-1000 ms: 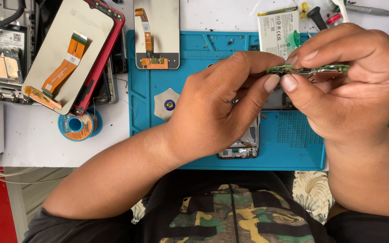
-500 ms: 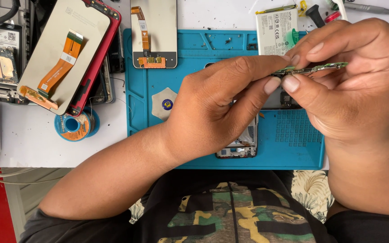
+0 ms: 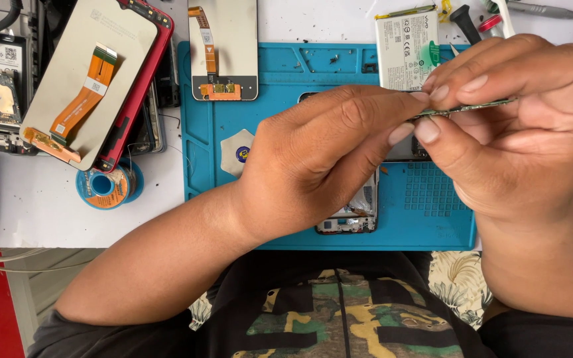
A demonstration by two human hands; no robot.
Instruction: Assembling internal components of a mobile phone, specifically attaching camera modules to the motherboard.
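A thin, narrow green circuit board is held edge-on above the blue silicone work mat, pinched between thumb and fingers of the right hand while the left hand closes its fingertips on the board's near end. Beneath the hands, an opened phone frame lies on the mat, with a white rectangular battery just behind. Further left rest a grey display panel with an orange flex cable, a red-framed screen assembly, and a blue solder spool.
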